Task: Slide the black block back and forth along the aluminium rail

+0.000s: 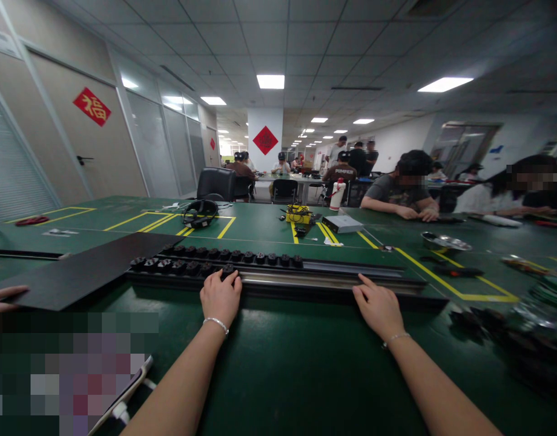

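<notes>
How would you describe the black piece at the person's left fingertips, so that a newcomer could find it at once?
On the green table, find the long black rail closest to the person. Follow its row of small black pieces rightwards to the end. The last black piece differs from its neighbours: only this one has the left hand at it.

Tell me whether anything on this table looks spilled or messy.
Only the dark heap at the right stands out: it lies jumbled, while the black knobs sit in rows along the rails. I see no spill.
</notes>
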`<state>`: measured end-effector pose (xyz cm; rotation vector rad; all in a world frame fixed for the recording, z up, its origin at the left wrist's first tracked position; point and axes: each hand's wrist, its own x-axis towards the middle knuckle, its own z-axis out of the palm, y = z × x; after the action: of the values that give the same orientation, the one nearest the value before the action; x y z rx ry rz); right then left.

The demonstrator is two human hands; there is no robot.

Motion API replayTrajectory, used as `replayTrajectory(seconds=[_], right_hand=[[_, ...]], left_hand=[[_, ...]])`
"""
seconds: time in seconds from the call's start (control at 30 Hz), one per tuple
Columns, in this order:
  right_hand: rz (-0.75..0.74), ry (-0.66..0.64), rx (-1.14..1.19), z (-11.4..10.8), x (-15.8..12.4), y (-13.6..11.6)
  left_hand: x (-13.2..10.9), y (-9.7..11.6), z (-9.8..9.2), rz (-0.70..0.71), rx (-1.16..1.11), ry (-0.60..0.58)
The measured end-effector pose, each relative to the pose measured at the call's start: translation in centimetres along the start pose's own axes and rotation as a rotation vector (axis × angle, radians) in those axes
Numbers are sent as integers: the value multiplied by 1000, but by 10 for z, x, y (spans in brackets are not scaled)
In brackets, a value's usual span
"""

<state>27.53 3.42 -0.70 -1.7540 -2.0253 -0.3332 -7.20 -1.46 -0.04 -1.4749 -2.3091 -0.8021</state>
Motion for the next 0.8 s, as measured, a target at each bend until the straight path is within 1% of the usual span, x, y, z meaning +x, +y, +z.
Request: replayTrajectory(seconds=[0.23,0.5,0.8], right_hand=[[5,-9,13,-3,0,-1],[6,-6,15,-4,-1,-2],[1,-8,17,-3,0,-1]], left_hand=[[1,-1,3,17,12,-4],[0,0,-1,26,21,-3],[0,-2,2,51,24,12]])
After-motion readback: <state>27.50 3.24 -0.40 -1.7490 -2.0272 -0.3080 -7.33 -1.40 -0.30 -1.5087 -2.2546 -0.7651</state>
